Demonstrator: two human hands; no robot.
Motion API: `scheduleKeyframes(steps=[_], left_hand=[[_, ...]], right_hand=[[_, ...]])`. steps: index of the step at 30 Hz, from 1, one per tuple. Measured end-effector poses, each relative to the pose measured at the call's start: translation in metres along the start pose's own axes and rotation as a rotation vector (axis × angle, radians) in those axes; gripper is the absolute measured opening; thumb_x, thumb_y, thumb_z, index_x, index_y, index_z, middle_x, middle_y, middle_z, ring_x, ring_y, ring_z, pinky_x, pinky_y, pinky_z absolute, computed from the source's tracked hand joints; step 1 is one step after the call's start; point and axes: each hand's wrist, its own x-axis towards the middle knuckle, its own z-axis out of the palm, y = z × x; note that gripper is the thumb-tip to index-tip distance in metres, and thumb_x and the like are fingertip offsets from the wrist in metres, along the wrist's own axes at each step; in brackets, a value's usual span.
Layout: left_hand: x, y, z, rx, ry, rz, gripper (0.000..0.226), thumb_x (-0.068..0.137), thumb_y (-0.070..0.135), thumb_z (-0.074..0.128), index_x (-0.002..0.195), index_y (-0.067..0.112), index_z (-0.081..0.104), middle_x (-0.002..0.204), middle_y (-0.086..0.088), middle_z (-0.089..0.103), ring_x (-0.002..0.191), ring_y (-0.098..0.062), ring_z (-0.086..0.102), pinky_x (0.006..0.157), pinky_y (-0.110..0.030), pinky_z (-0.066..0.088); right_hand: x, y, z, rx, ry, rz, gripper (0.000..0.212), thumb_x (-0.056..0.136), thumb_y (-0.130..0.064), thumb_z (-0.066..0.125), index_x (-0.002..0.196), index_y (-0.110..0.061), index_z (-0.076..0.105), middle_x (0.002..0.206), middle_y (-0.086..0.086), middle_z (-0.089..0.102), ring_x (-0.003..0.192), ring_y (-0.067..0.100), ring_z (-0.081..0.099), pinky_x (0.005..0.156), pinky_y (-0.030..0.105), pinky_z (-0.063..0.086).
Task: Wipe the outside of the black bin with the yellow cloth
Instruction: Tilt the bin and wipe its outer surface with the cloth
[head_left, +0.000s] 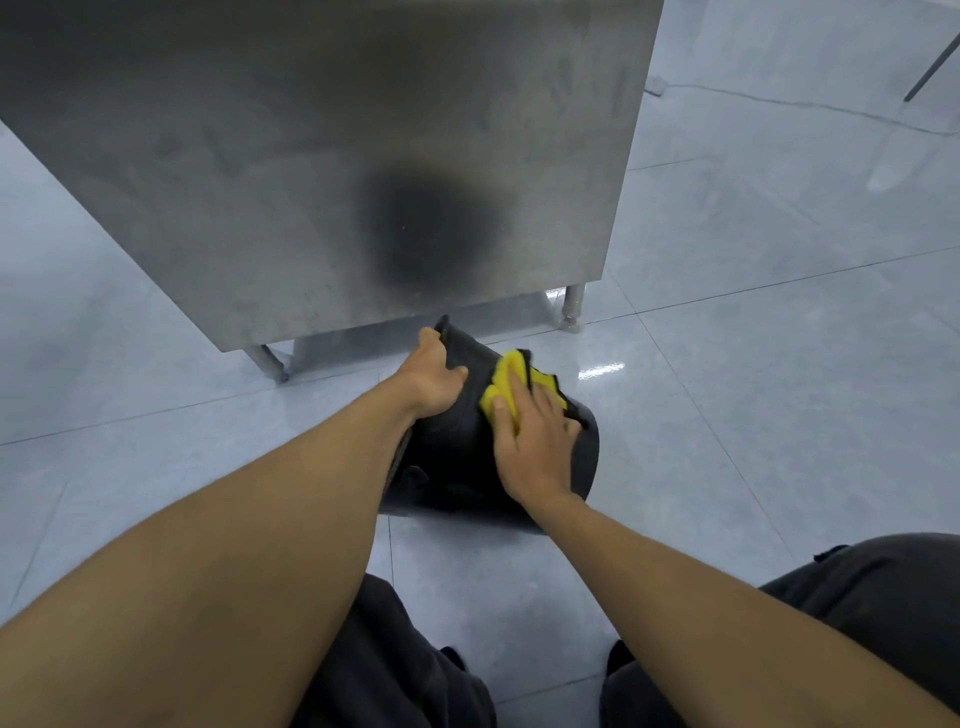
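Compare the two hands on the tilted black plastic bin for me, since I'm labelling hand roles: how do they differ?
The left hand curls around the black plastic bin's rim, gripping it; the right hand lies flat on the bin's side. The right hand presses the yellow cloth against the bin; the left hand holds no cloth. Both are bare and touch the bin.

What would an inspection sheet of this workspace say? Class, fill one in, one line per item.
Surface: pale tiled floor, glossy.
Job's things: black bin tilted on the floor; yellow cloth pressed to its side.
Clutter: nothing seen.
Grips: left hand grips the bin's rim; right hand flat on the cloth.
Cables: thin cable across the far floor.
Surroundings: steel table above the bin.
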Motion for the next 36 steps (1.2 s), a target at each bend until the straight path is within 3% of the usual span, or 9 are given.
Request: scheduleKeyframes(steps=[5, 9, 12, 15, 19, 23, 28, 32, 36], left_hand=[[0.001, -0.009, -0.008, -0.118, 0.009, -0.028, 0.05, 0.09, 0.009, 0.055, 0.139, 0.012, 0.047, 0.127, -0.014, 0.061, 0.114, -0.032, 0.061, 0.097, -0.048, 0.055], [-0.006, -0.007, -0.008, -0.088, -0.086, 0.021, 0.068, 0.096, 0.015, 0.053, 0.158, 0.031, 0.028, 0.136, 0.001, 0.056, 0.12, -0.023, 0.056, 0.103, -0.037, 0.049], [-0.002, -0.013, -0.009, -0.022, -0.084, -0.022, 0.068, 0.097, 0.031, 0.054, 0.157, 0.033, 0.024, 0.139, 0.0, 0.055, 0.125, -0.028, 0.054, 0.109, -0.044, 0.045], [0.0, -0.013, -0.007, -0.011, -0.07, -0.079, 0.066, 0.098, 0.033, 0.053, 0.156, 0.026, 0.021, 0.13, -0.007, 0.059, 0.119, -0.031, 0.058, 0.107, -0.048, 0.047], [0.001, -0.005, -0.002, -0.023, -0.029, -0.147, 0.062, 0.096, 0.022, 0.052, 0.145, 0.012, 0.016, 0.097, -0.009, 0.056, 0.095, -0.027, 0.059, 0.091, -0.046, 0.053], [0.004, -0.001, -0.002, -0.05, -0.062, -0.172, 0.087, 0.089, 0.013, 0.059, 0.155, 0.007, 0.002, 0.119, -0.015, 0.056, 0.109, -0.032, 0.059, 0.085, -0.039, 0.054], [0.005, -0.01, -0.007, -0.083, 0.037, -0.078, 0.041, 0.093, 0.012, 0.062, 0.128, 0.006, 0.04, 0.12, -0.019, 0.06, 0.114, -0.034, 0.061, 0.098, -0.051, 0.054], [0.006, -0.013, -0.009, -0.079, 0.098, -0.093, 0.043, 0.089, 0.021, 0.069, 0.124, 0.006, 0.049, 0.116, -0.017, 0.063, 0.109, -0.035, 0.064, 0.092, -0.046, 0.056], [-0.002, -0.005, -0.007, -0.092, -0.041, -0.157, 0.061, 0.089, 0.021, 0.076, 0.134, 0.01, 0.037, 0.12, -0.012, 0.058, 0.11, -0.033, 0.062, 0.09, -0.049, 0.058]], right_hand=[[-0.007, -0.007, 0.006, -0.046, -0.042, -0.117, 0.058, 0.104, -0.059, 0.027, 0.158, -0.041, 0.016, 0.16, -0.008, 0.031, 0.149, 0.015, 0.02, 0.106, 0.046, 0.024], [0.0, 0.015, 0.006, -0.064, 0.059, 0.263, 0.059, 0.101, -0.062, 0.018, 0.154, -0.038, 0.024, 0.153, -0.002, 0.04, 0.143, 0.022, 0.03, 0.103, 0.055, 0.028], [0.004, 0.035, 0.004, 0.023, 0.059, 0.59, 0.059, 0.099, -0.062, 0.019, 0.147, -0.031, 0.035, 0.149, 0.002, 0.046, 0.139, 0.027, 0.034, 0.105, 0.057, 0.024], [0.005, 0.038, 0.005, 0.082, 0.086, 0.668, 0.057, 0.1, -0.059, 0.023, 0.142, -0.025, 0.041, 0.143, 0.005, 0.051, 0.135, 0.029, 0.038, 0.107, 0.054, 0.024], [0.003, 0.015, 0.005, 0.025, 0.103, 0.399, 0.062, 0.092, -0.061, 0.033, 0.146, -0.031, 0.036, 0.142, -0.001, 0.05, 0.137, 0.024, 0.034, 0.104, 0.054, 0.029], [-0.005, -0.016, 0.001, 0.098, 0.0, -0.079, 0.068, 0.093, -0.066, 0.035, 0.152, -0.032, 0.037, 0.15, -0.005, 0.047, 0.144, 0.018, 0.028, 0.109, 0.047, 0.025], [-0.014, -0.004, 0.007, 0.026, -0.046, -0.241, 0.063, 0.1, -0.059, 0.037, 0.156, -0.03, 0.032, 0.156, -0.003, 0.042, 0.148, 0.016, 0.025, 0.109, 0.04, 0.023], [-0.023, 0.02, 0.012, -0.016, 0.004, 0.043, 0.062, 0.103, -0.055, 0.033, 0.159, -0.032, 0.02, 0.159, -0.001, 0.035, 0.15, 0.019, 0.02, 0.109, 0.048, 0.025], [-0.011, 0.031, 0.006, 0.064, 0.09, 0.38, 0.056, 0.102, -0.049, 0.035, 0.154, -0.031, 0.034, 0.144, 0.001, 0.05, 0.143, 0.025, 0.033, 0.107, 0.054, 0.028]])
